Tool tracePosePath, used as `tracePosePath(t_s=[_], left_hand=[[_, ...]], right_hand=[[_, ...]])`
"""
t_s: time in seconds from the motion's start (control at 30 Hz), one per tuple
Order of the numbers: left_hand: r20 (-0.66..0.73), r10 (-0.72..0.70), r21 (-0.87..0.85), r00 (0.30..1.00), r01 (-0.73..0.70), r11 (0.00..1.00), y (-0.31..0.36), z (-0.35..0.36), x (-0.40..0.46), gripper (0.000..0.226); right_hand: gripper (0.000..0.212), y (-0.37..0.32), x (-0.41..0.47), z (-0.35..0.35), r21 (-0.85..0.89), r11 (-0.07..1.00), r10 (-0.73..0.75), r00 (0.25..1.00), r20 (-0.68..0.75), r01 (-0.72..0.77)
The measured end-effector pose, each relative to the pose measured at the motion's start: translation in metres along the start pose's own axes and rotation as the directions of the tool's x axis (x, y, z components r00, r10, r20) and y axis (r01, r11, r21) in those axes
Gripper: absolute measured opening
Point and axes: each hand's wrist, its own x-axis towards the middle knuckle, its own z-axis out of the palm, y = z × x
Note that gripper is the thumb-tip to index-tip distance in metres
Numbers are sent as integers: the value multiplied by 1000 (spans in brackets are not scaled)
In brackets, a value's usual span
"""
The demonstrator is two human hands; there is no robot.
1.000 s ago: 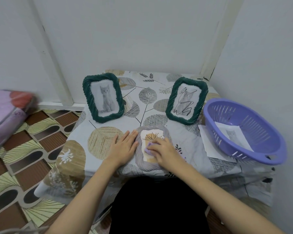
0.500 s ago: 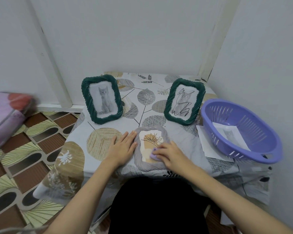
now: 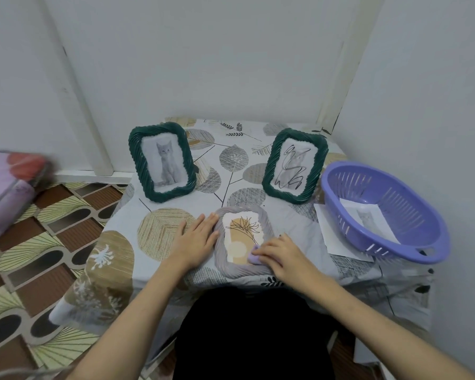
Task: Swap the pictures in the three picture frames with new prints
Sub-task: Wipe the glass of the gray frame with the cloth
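On the bench (image 3: 126, 242), the grey frame (image 3: 242, 239) lies flat at the near edge, the left hand (image 3: 196, 238) resting flat-fingered beside it while the right hand (image 3: 281, 256) presses a small purple cloth (image 3: 253, 258) against its lower corner.

This looks like a room in a home. A small tabletop (image 3: 159, 242) is pushed into a corner of plain pale walls (image 3: 203, 50) and draped in a leaf-patterned fabric cloth (image 3: 231, 165). Two dark green rope-textured picture frames (image 3: 162, 161) stand on it holding cat pictures, beside a lilac slotted plastic basket (image 3: 390, 212). The floor (image 3: 52, 229) has a brown and cream patterned covering, and folded pink bedding (image 3: 3, 187) lies at the left edge.
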Motion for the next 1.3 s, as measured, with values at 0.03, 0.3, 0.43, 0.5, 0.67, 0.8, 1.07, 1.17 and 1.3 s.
tracePosePath(t_s=[0.03,0.3,0.43,0.5,0.67,0.8,1.07,1.17,1.3], left_hand=[[-1,4,-3,1000,-4,1000,0,0,0,49],[3,2,-5,1000,-2,1000,0,0,0,49],[-5,-4,-5,1000,4,1000,0,0,0,49],[-9,-2,-12,1000,2,1000,0,0,0,49],[-7,7,-37,1000,-8,999,-1,-1,-1,50],[-5,7,-30,1000,-7,1000,-1,-1,0,49],[1,7,-20,1000,-7,1000,-3,1,1,59],[-4,13,-29,1000,-13,999,-3,1,1,60],[-8,13,-15,1000,-13,1000,-3,1,1,52]], right_hand=[[32,1,-5,-4,18,999,-27,1000,9,27],[24,19,53,1,-36,986,160,986,-38,-161],[28,17,47,9,-41,992,117,991,-65,-120],[33,17,29,2,-11,1000,-1,1000,-9,1],[31,33,48,-8,-19,998,60,998,8,-59],[24,28,87,8,-20,961,273,954,-124,-278],[19,22,58,9,-62,998,4,991,-135,-12],[21,21,77,11,-213,970,90,987,-136,-118],[26,-1,110,27,-177,961,188,970,-157,-215]])
